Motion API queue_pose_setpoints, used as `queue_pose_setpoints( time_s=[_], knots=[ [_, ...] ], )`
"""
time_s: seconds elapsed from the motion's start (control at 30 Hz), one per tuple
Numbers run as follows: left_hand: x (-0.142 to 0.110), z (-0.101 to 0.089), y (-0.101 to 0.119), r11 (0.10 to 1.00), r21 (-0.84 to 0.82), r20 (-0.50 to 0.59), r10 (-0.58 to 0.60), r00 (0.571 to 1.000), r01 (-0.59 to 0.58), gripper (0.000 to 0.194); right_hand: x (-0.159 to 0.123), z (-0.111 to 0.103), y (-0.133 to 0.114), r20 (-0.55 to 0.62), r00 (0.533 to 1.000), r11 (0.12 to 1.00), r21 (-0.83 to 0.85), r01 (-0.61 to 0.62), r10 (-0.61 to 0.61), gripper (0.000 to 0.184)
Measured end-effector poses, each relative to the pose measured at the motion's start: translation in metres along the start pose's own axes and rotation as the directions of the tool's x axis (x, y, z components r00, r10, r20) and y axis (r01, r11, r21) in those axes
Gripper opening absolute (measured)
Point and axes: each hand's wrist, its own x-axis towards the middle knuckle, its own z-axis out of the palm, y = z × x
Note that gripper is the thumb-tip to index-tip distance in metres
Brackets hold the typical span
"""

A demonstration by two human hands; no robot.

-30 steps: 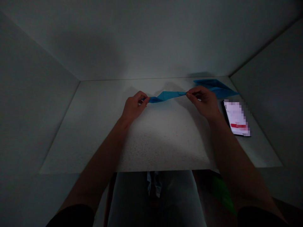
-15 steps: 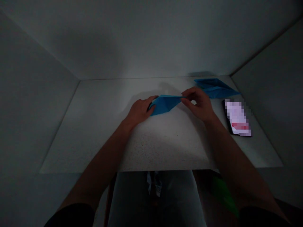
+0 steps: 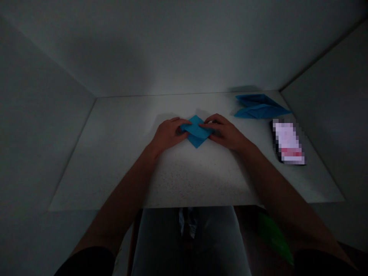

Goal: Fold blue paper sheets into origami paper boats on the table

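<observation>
Between my two hands, over the middle of the white table, is a blue sheet of folded paper point(image 3: 197, 131) with a roughly diamond-shaped outline. My left hand point(image 3: 170, 133) grips its left side, fingers on top and thumb at the near edge. On the right side, my right hand point(image 3: 223, 131) pinches the paper, with a fingertip resting on its upper face. Parts of both side corners are hidden behind the fingers.
At the back right lies another folded blue paper piece point(image 3: 261, 107), pointed at its right end. A phone with a lit, blurred screen point(image 3: 289, 142) lies nearer on the right. White walls point(image 3: 178, 46) rise behind and beside the table point(image 3: 189, 180). Something green point(image 3: 274, 235) shows below the table edge.
The held paper has gone from a long, pointed shape stretched to the right into a compact diamond. My right hand has moved left and a little nearer, closer to my left hand.
</observation>
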Motion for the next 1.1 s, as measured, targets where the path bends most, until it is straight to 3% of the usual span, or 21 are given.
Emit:
queue_pose_setpoints(
  time_s=[0.13, 0.27, 0.4, 0.5, 0.57, 0.67, 0.87, 1.1],
  knots=[
    [0.0, -0.002, -0.008, 0.994, 0.1, -0.057, 0.049, 0.997, -0.043, 0.033, -0.001, -0.007, 0.005, 0.048, 0.999, 1.0, -0.024, 0.002, -0.001, 0.035],
    [0.001, -0.006, -0.008, 0.998, 0.03, 0.029, 0.048, 0.998, -0.049, 0.021, -0.001, -0.018, 0.01, 0.037, 0.999, 0.999, -0.03, -0.036, 0.037, 0.019],
    [0.003, -0.006, -0.006, 1.0, -0.025, 0.034, 0.001, 0.999, -0.001, 0.021, -0.001, -0.018, 0.012, 0.026, 0.996, 0.995, -0.049, -0.09, 0.091, 0.03],
    [0.003, -0.002, -0.007, 0.995, -0.078, 0.01, -0.065, 0.998, 0.065, 0.018, -0.002, -0.013, 0.012, -0.007, 0.984, 0.983, -0.037, -0.177, 0.177, 0.025],
    [0.003, 0.0, -0.007, 0.992, -0.089, -0.006, -0.09, 0.996, 0.089, 0.027, -0.003, -0.01, 0.014, -0.036, 0.974, 0.974, -0.026, -0.224, 0.223, 0.023],
    [0.003, 0.002, -0.007, 0.997, -0.029, -0.039, -0.068, 0.997, 0.067, 0.033, -0.004, -0.009, 0.016, -0.072, 0.972, 0.973, -0.049, -0.226, 0.222, 0.026],
    [0.004, 0.003, -0.007, 0.997, 0.075, 0.006, 0.006, 1.0, -0.007, 0.017, -0.007, -0.013, 0.017, -0.066, 0.977, 0.973, -0.102, -0.207, 0.201, 0.036],
    [0.002, 0.003, -0.008, 0.995, 0.098, 0.022, 0.013, 1.0, -0.015, 0.032, -0.006, -0.013, 0.012, -0.013, 0.97, 0.97, 0.042, -0.241, 0.242, 0.052]
  ],
)
